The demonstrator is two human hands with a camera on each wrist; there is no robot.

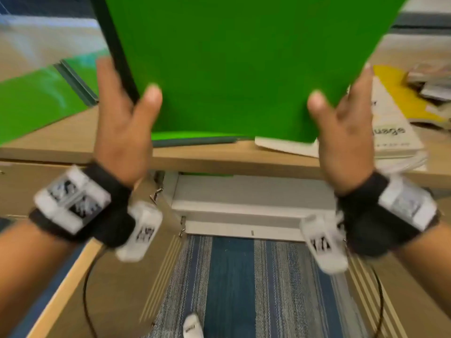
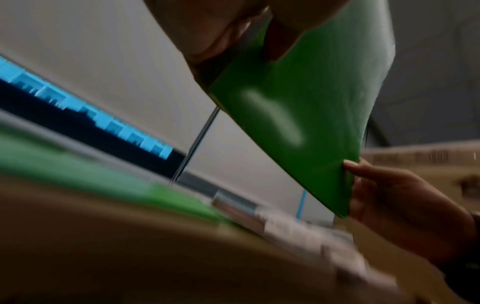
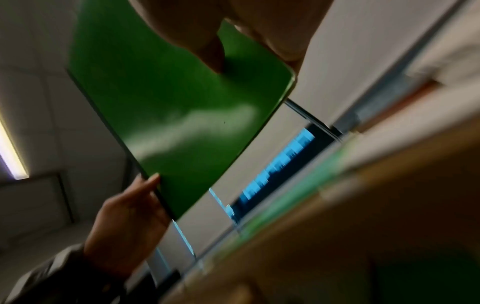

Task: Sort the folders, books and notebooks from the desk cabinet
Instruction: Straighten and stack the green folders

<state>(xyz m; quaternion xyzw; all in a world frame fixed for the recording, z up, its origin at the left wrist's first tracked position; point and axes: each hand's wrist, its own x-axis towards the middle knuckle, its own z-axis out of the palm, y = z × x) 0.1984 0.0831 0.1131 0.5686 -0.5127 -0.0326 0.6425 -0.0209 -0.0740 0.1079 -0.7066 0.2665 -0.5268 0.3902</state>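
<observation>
I hold a large green folder (image 1: 231, 69) with a dark spine upright over the desk's front edge. My left hand (image 1: 122, 123) grips its left side at the spine, thumb on the front and fingers behind. My right hand (image 1: 341, 125) pinches the right side the same way. In the left wrist view the green folder (image 2: 298, 102) hangs tilted, with my right hand (image 2: 402, 205) at its far corner. In the right wrist view the green folder (image 3: 168, 113) shows my left hand (image 3: 124, 222) at its lower edge.
A second green folder (image 1: 36, 103) lies flat on the wooden desk (image 1: 219, 162) at the left. White booklets (image 1: 390, 132) and a yellow book (image 1: 402, 93) are piled at the right. Below the desk are pale cabinet shelves (image 1: 244, 203) and striped blue carpet (image 1: 231, 276).
</observation>
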